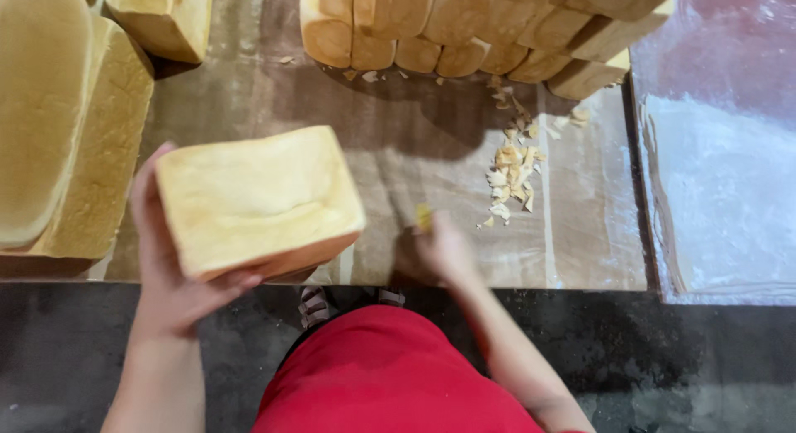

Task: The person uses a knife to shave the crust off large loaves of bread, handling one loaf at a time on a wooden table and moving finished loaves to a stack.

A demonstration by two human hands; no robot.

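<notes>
The left hand (pixel 170 275) grips a loaf (pixel 259 202) above the desk (pixel 431 143), while the blurred right hand (pixel 444 249) pinches a crumb (pixel 423 216).

Bakery, stacked bread loaves (pixel 489 26), crumbs (pixel 512 172)

Pale golden-yellow loaf (pixel 259 201), tan-brown crusted loaves (pixel 489 26), beige scraps (pixel 512 172), brownish glossy bench (pixel 414 143), red garment (pixel 390 375), dark mottled floor (pixel 663 350).
</notes>
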